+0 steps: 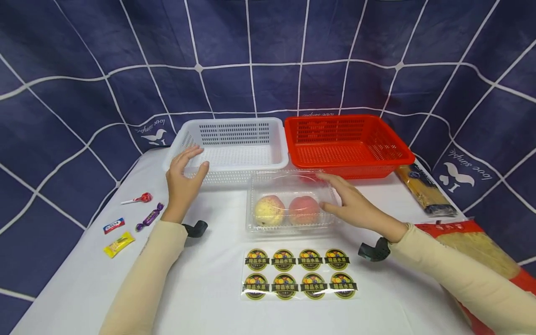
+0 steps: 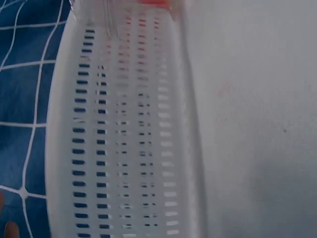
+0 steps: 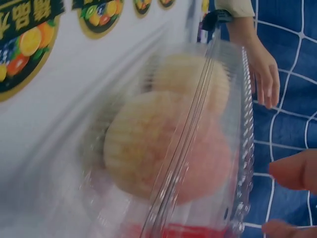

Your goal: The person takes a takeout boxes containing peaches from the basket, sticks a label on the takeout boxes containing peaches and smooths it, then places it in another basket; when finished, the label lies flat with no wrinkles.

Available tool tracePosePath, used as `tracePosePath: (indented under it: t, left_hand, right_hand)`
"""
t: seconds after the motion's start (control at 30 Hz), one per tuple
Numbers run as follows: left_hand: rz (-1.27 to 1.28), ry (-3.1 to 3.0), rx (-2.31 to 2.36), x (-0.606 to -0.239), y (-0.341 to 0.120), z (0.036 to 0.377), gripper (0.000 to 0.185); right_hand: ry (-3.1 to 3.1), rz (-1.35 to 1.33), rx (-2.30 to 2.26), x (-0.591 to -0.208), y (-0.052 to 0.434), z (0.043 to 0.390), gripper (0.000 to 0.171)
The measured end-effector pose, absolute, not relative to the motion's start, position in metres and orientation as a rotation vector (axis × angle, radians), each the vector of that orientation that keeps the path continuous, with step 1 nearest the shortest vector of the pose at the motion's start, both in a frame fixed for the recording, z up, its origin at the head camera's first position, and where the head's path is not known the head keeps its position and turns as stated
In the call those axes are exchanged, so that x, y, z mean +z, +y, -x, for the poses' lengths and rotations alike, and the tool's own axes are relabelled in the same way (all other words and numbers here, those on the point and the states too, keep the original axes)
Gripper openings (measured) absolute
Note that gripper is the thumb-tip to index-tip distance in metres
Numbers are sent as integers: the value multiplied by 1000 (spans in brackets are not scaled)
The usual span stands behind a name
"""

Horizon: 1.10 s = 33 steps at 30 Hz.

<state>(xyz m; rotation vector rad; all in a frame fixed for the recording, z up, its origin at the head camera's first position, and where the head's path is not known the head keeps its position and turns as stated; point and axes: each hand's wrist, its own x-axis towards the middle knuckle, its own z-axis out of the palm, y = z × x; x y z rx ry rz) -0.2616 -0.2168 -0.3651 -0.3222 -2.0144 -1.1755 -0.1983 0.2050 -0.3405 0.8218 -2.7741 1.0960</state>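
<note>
At 9 o'clock from the clear plastic box [image 1: 289, 228], the left hand [image 1: 180, 188] hangs with fingers loosely spread, holding nothing, by the near-left corner of the white basket [image 1: 234, 168], which lies at 10 o'clock. The box, with two peaches [image 1: 304, 211] inside and its lid apparently down, sits on the tabletop [image 1: 217, 260], the sticker sheet [image 1: 299, 274] at 6 o'clock. At 3 o'clock the right hand [image 1: 356, 204] is unclenched beside the box, contact uncertain; the step seems to be positioning the packed fruit, and the next move probably calls for peeling off a sticker.
</note>
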Motion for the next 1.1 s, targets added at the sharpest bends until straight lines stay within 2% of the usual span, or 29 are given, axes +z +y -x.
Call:
tracePosePath:
  t: [0.23, 0.37, 0.6, 0.73, 0.9, 1.1]
  left_hand:
    - [646, -2356, -1273, -344, -204, 227, 28]
    - [813, -2528, -1386, -341, -202, 215, 23]
    - [1164, -2769, -1588, -346, -201, 209, 13]
    - [1311, -2929, -1674, -354, -202, 210, 17]
    - [1319, -3108, -1714, -366, -199, 212, 27]
    - [1279, -3254, -1650, -377, -192, 212, 21]
  right_hand:
    - [-2495, -1037, 1556, -341, 186, 196, 39]
    - [-2484, -1073, 1765, -341, 170, 194, 29]
    - [-2507, -1286, 1886, -341, 144, 188, 25]
    - [-2576, -1488, 1759, -336, 131, 186, 25]
    - [-2763, -1679, 1479, -334, 117, 180, 31]
    - [-2883, -1707, 1318, -354, 106, 173, 31]
